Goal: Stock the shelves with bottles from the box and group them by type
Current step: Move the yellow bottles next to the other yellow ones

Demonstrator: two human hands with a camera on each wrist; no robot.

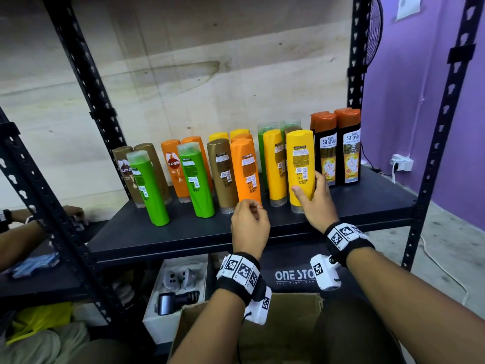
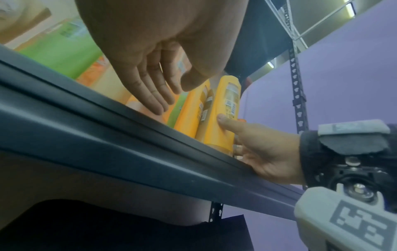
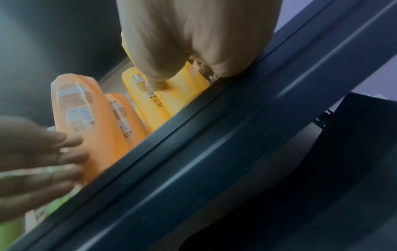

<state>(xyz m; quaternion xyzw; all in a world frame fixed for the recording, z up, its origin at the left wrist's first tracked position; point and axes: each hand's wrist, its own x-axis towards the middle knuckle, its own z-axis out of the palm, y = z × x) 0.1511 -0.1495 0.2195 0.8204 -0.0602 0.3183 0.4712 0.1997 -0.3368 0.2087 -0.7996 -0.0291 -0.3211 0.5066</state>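
A dark shelf [image 1: 183,232] on a black rack is standing against a plywood back, a purple wall [image 1: 409,74] lying to its right. The right hand [image 1: 316,203] is gripping the yellow bottle [image 1: 300,164], upright at the shelf's front right, thumb and fingers curling round it. The left hand [image 1: 249,227] is hovering near the orange bottle [image 1: 245,169], fingers loose and straight.

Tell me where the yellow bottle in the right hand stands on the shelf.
In the head view the yellow bottle stands near the shelf's front right, between another yellow bottle on its left and two black bottles on its right.
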